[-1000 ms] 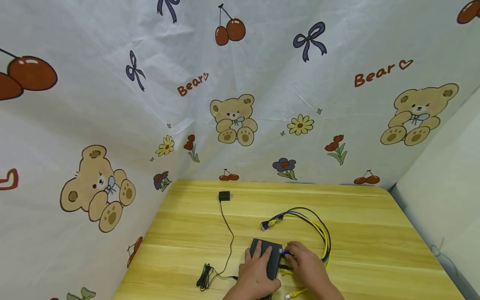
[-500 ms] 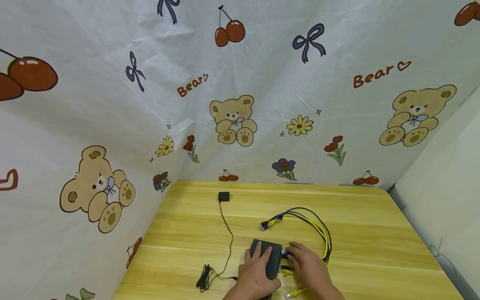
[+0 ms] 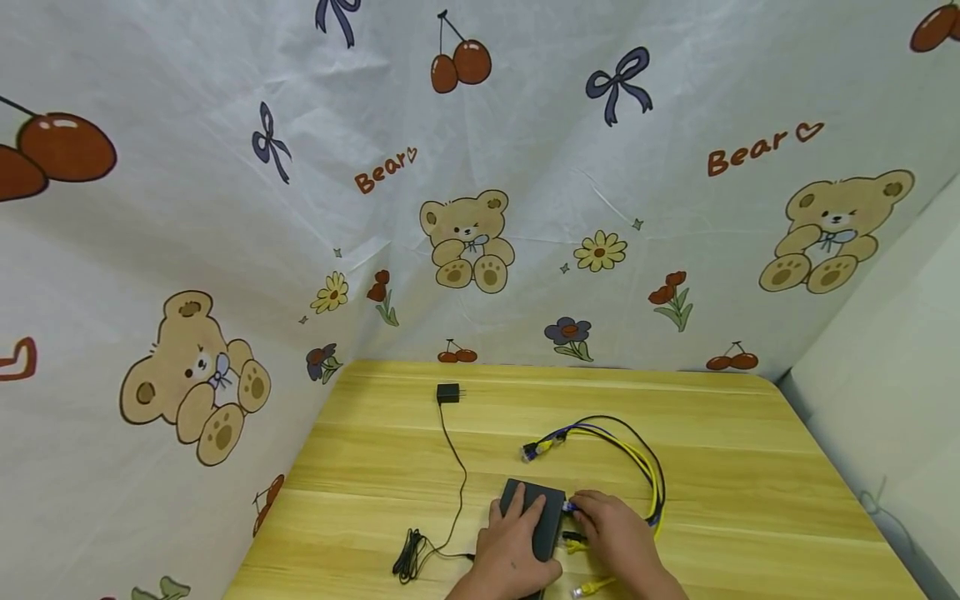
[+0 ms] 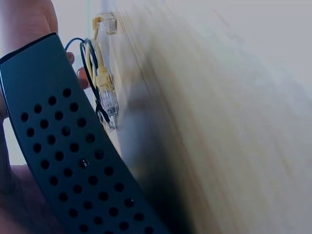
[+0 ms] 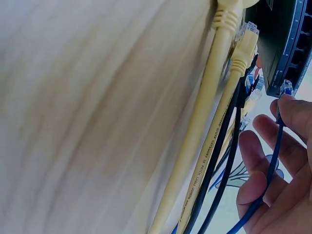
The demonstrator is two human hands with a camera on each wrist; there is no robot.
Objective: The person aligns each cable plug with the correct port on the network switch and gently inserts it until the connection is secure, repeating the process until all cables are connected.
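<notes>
Pinching blue plug (image 5: pixel 286 88), tip toward box (image 3: pixel 552 512), axis sideways

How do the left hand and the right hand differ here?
The left hand lies on top of the black box, while the right hand is beside it.
The left hand's fingers are spread out; the right hand pinches the blue cable near its plug.
Both hands are bare.
</notes>
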